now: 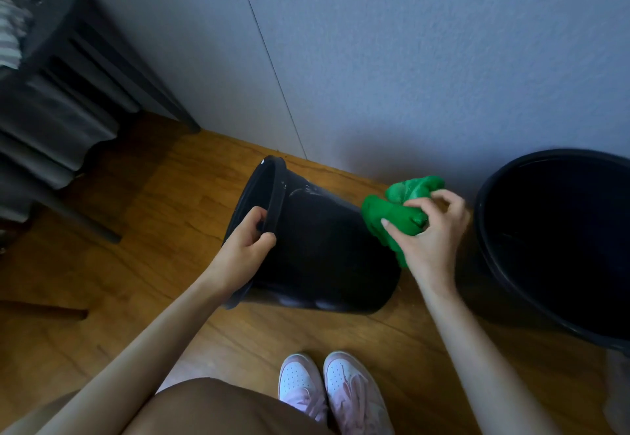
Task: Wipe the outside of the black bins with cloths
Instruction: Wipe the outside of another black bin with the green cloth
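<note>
Black bin [324, 250], tipped onto its side on the wooden floor [143, 230], mouth facing left, base pointing right toward the wall side. Faint wet or glossy streaks show on its upper wall near the rim. It lies just ahead of the person's pink-and-white shoes [334, 390].

Left hand [243, 243] grips the bin's rim: fingers [254, 218] curled over the lip into the opening, thumb pressed on the outer side, pinching the rim between them.

Right hand [431, 230] holds a bunched green cloth [397, 211] at the bin's base end. Fingers wrapped and closed around the wad, thumb pressed on the cloth's near side. The cloth touches or overlaps the bin's upper right edge; whether it presses on the surface, cannot tell.

Second black bin [552, 240] stands upright at right, well lit at the rim only, interior dark. It sits just beside the right hand, apart from the tipped bin.

Grey-blue wall [409, 59] behind, with a thin vertical seam. Dark furniture [68, 93] with slats and legs at far left, near the wall corner, well apart from both bins.

Both forearms bare, reaching down and forward from a crouched or seated position.
</note>
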